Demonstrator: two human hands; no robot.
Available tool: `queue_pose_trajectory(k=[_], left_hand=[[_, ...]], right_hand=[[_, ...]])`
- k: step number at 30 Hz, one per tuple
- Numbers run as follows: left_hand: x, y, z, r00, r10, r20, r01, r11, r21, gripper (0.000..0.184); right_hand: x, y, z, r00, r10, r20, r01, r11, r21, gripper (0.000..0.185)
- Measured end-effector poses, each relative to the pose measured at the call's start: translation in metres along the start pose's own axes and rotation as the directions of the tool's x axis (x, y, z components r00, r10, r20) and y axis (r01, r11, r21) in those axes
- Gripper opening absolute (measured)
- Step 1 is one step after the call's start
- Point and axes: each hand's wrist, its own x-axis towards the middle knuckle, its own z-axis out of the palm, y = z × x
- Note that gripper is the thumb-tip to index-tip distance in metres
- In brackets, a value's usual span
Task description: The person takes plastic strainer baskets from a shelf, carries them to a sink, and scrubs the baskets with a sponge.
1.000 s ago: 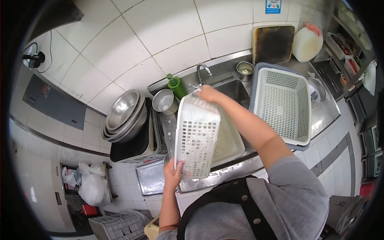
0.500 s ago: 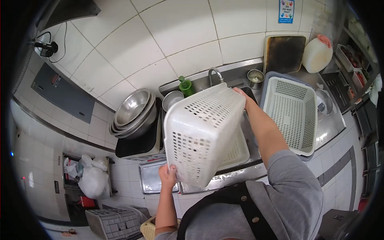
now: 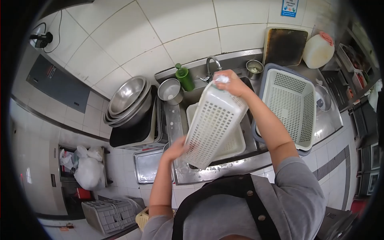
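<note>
A white perforated plastic basket (image 3: 214,124) is tilted on its side above the sink, its long holed wall facing me. My left hand (image 3: 176,150), smeared by motion, grips its near lower left end. At the far top end, my right hand (image 3: 232,82) is closed around a white, sudsy sponge (image 3: 222,79) with a hint of green, pressed to the basket's edge. Below, a second white basket (image 3: 234,146) lies in the sink (image 3: 248,136), partly hidden by the raised one.
A tap (image 3: 212,66), a green pump bottle (image 3: 185,78) and a metal pot (image 3: 170,92) stand behind. Stacked steel bowls (image 3: 128,98) are at left. Another white basket (image 3: 290,108) sits in a grey tub (image 3: 260,136) at right, near a small steel cup (image 3: 255,69).
The basket has turned and come lower, showing its long side. My right hand has come into view over its top end with white suds; my left hand has moved up and right.
</note>
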Motion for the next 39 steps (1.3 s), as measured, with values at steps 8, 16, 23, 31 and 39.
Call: queue_pose_trajectory(k=[8, 16, 23, 31, 39], left_hand=[[0.089, 0.092, 0.042, 0.471, 0.119, -0.874, -0.116, 0.991, 0.073, 0.032], [0.062, 0.053, 0.075, 0.386, 0.130, -0.913, -0.285, 0.958, 0.016, 0.033], [0.071, 0.049, 0.070, 0.354, 0.079, -0.932, -0.281, 0.959, -0.026, 0.032], [0.020, 0.038, 0.063, 0.317, 0.115, -0.941, -0.242, 0.970, 0.037, 0.037], [-0.022, -0.016, 0.009, 0.578, -0.074, -0.812, -0.140, 0.972, -0.188, 0.039]], right_hand=[[-0.055, -0.050, 0.115, 0.903, -0.264, -0.338, 0.093, 0.890, -0.446, 0.045], [-0.033, 0.024, 0.012, 0.831, 0.218, -0.512, -0.370, 0.903, -0.217, 0.035], [-0.078, -0.039, 0.136, 0.949, -0.302, -0.087, 0.147, 0.672, -0.725, 0.035], [-0.014, 0.056, 0.008, 0.848, 0.281, -0.449, -0.417, 0.876, -0.240, 0.031], [-0.007, 0.050, 0.020, 0.902, 0.302, -0.310, -0.185, 0.917, 0.354, 0.048]])
